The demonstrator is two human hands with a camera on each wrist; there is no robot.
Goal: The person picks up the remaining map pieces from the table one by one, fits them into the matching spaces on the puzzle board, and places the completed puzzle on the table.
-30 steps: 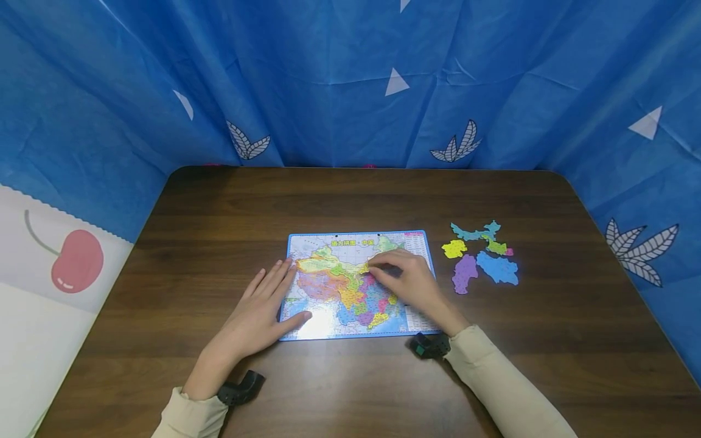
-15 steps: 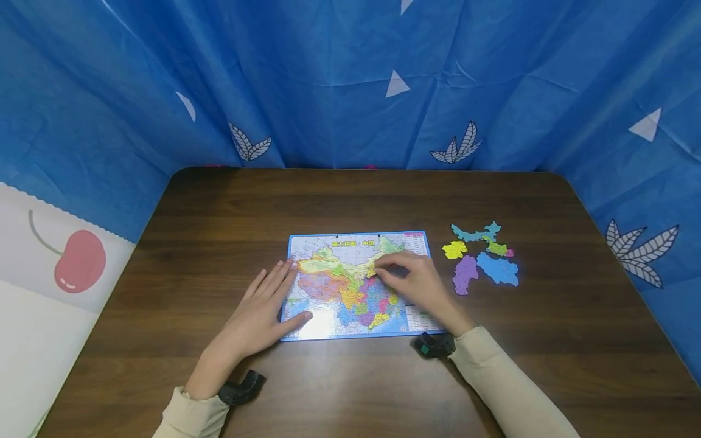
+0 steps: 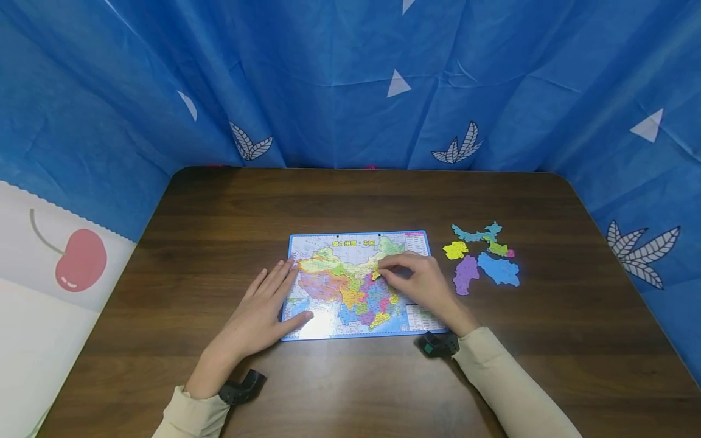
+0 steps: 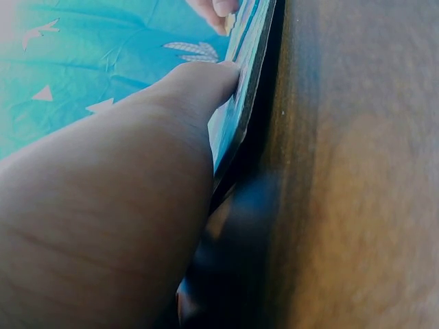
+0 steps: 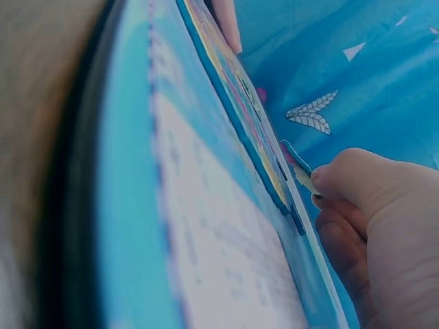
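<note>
A map puzzle board (image 3: 358, 243) with a blue border lies on the table, much of its map covered by coloured pieces. My left hand (image 3: 256, 316) rests on the board's left side, fingers spread and thumb over the lower left; in the left wrist view the thumb (image 4: 206, 82) meets the board's face. Over the map's upper right, my right hand (image 3: 418, 280) pinches a small yellow puzzle piece (image 3: 375, 275) between thumb and forefinger. The right wrist view shows this puzzle piece (image 5: 300, 171) tilted, close over the board. The hand hides part of the map's right side.
Loose pieces lie right of the board: a teal piece (image 3: 475, 234), a yellow piece (image 3: 455, 249), a green piece (image 3: 497, 248), a purple piece (image 3: 466, 275) and a blue piece (image 3: 498, 269). Blue curtains (image 3: 339, 91) hang behind the wooden table (image 3: 246, 207).
My right hand has shifted a little to the right over the map, still pinching the yellow puzzle piece. The left hand stays in place on the board.
</note>
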